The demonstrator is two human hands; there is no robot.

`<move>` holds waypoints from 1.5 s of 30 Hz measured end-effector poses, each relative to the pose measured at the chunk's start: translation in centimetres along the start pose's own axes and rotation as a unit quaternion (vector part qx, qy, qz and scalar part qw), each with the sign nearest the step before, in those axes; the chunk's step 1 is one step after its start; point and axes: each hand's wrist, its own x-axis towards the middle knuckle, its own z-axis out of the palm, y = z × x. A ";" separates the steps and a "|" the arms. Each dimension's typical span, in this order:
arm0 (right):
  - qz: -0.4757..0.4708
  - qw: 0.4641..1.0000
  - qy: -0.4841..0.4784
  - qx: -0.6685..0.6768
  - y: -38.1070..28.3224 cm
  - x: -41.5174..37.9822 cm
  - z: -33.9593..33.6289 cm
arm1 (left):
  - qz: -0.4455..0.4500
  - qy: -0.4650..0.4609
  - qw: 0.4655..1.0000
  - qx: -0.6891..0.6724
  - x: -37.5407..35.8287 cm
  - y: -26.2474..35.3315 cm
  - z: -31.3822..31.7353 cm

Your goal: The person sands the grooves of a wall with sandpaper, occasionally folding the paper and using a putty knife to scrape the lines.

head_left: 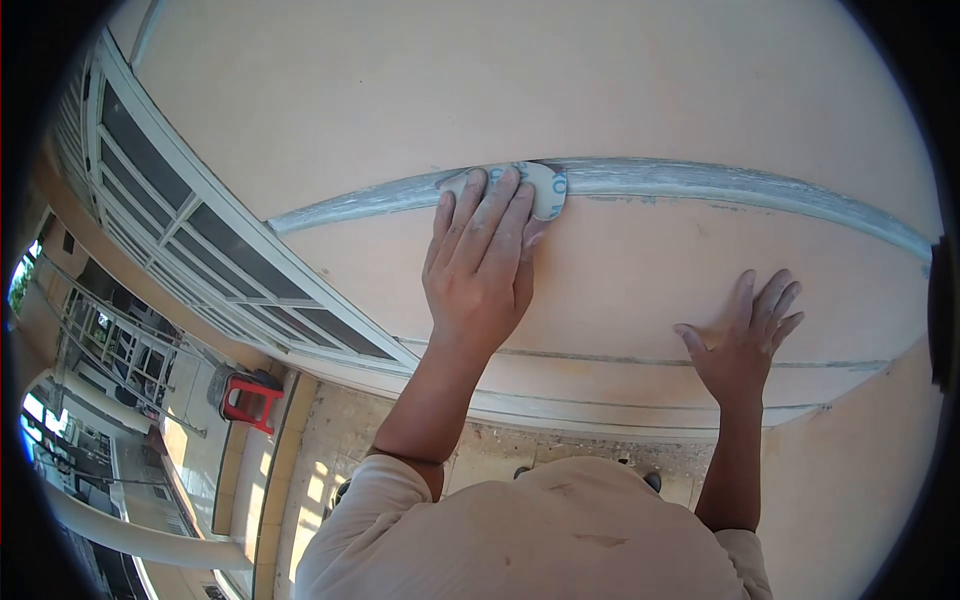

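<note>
My left hand presses a piece of sandpaper against a raised trim strip on the wall. The sandpaper's pale backing carries blue print, and part of it is hidden under my fingers. Patchy grey-white and worn, the strip runs across the peach wall. Lower and to the right, my right hand rests against the wall with its fingers spread and nothing in it. Both hands look dusty.
A white-framed window with bars is at the left. Thinner grooves cross the wall lower down. Below, a red plastic stool stands beyond a step by the tiled floor, with metal railings farther left.
</note>
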 end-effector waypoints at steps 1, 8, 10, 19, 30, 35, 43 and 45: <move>0.001 1.000 -0.002 -0.002 0.3 0.1 -0.1 | -0.012 -0.003 0.999 0.031 -0.7 -1.2 -0.6; -0.020 1.000 -0.003 -0.011 0.6 0.0 0.8 | 0.024 -0.009 0.997 -0.074 0.2 5.0 2.3; -0.040 0.999 0.001 -0.031 1.1 0.0 0.8 | 0.008 0.003 0.997 -0.073 0.1 3.7 1.9; -0.069 0.998 0.009 -0.004 1.7 -0.5 1.5 | -0.085 0.080 0.993 0.008 -1.6 -1.7 -0.1; -0.063 0.979 0.109 0.160 -1.5 1.4 -0.7 | -0.067 0.113 0.991 -0.016 -2.1 -1.5 0.1; -0.130 0.968 0.149 0.156 -1.9 4.3 -1.8 | -0.133 0.106 0.985 -0.021 -7.7 -7.1 -2.3; -0.183 0.942 0.279 -0.046 -2.2 7.6 1.9 | -0.654 0.190 0.709 -0.183 -27.5 -3.5 0.7; -0.196 0.937 0.288 -0.030 -1.7 8.0 1.7 | -0.701 0.244 0.643 -0.190 -28.9 -3.4 1.1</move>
